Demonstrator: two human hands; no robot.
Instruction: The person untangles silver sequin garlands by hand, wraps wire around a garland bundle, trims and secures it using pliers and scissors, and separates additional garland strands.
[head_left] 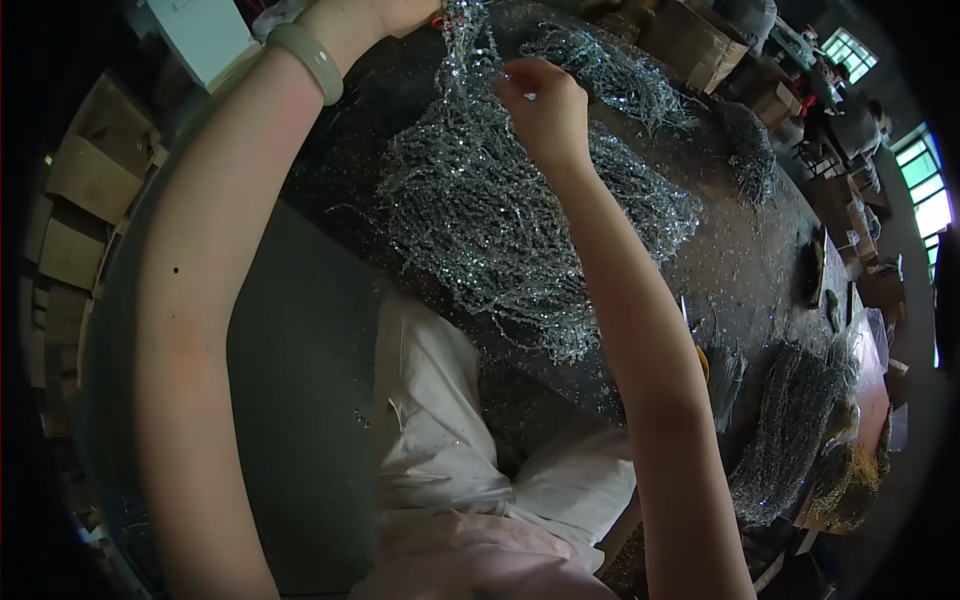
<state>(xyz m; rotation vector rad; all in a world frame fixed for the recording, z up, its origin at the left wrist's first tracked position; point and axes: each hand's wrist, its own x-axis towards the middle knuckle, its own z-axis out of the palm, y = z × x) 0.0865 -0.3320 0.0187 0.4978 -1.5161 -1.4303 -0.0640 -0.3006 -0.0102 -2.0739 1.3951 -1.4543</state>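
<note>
At the top edge, my left hand [405, 12] is partly cut off and its fingers do not show clearly. A pale bangle [306, 62] circles that wrist. Just right of the hand, a narrow bunch of silver glittery strands [466, 60] rises out of the frame, with a small red thing [437, 20] beside it. My right hand [548, 108] is closed at the right side of this bunch, fingers curled inward; what they grip is hidden. Below both hands a large heap of silver glittery strands [480, 220] spreads over the dark table, partly covered by my right forearm.
Glitter flecks dot the dark tabletop [745, 255]. More silver strands [615, 70] lie at the back, and another bundle [785, 430] hangs near the right edge. Cardboard boxes [690, 42] stand at the back and others [100, 180] at the left. A clear plastic bag [868, 345] sits at right.
</note>
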